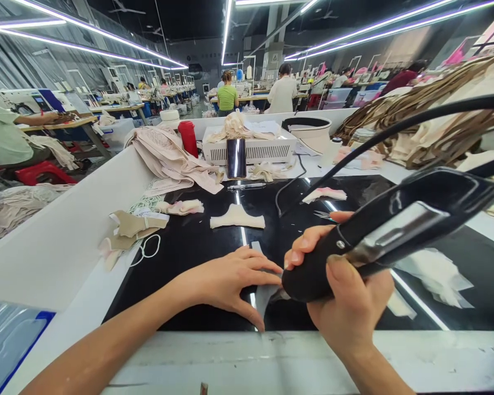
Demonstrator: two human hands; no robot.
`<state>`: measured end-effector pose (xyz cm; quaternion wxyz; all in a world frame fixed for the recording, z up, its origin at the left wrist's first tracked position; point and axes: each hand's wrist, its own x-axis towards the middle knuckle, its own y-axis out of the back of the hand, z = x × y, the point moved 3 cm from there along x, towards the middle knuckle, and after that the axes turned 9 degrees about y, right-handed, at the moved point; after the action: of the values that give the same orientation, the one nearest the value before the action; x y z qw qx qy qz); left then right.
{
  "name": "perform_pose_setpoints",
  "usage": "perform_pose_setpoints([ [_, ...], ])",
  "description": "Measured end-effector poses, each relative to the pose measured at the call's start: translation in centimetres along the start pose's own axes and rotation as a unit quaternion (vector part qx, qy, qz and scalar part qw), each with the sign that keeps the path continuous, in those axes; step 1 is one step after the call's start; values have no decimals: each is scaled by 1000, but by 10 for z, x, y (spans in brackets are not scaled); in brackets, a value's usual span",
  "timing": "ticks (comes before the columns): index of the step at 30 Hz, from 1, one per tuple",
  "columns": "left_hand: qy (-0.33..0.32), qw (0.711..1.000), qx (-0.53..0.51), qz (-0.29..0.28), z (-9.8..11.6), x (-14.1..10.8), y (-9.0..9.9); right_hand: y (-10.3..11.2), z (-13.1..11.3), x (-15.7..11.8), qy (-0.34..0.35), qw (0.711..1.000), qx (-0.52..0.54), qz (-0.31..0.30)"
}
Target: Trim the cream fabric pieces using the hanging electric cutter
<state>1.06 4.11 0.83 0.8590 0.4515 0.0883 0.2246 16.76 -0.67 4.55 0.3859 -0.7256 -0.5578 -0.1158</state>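
Observation:
My right hand (346,291) is wrapped round a black handheld tool (379,219) with a metal lever along its side and a thick cable. The tool's working end is hidden behind its body and my fingers. My left hand (234,277) lies with fingers stretched on a thin, see-through grey piece of material (264,296) on the glossy black board (181,263). Its fingertips come close to the tool's rounded end. Just beyond lies a cream cut fabric piece (237,217) with a raised middle.
Left stand beige cut pieces with a white cord loop (150,247) and draped fabric (168,156). Behind are a phone (236,158), a pen (247,187), a vented white box (263,149) and a red cup (188,138). Sheer white pieces (436,277) lie right. The cable (379,145) arches overhead.

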Motion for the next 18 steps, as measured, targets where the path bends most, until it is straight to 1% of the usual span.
perform_pose_setpoints([
  [8,-7,1000,5,1,1,1,1,-7,-5,-10,-11,999,31,-28],
  [11,-11,1000,7,-2,0,2,0,-8,-4,-12,-10,999,19,-28],
  [15,0,1000,18,-20,-1,2,-2,-8,-5,-13,-12,1000,-2,-25],
  [18,-1,1000,6,-8,-1,0,-1,-6,-5,-12,-9,1000,4,-29],
])
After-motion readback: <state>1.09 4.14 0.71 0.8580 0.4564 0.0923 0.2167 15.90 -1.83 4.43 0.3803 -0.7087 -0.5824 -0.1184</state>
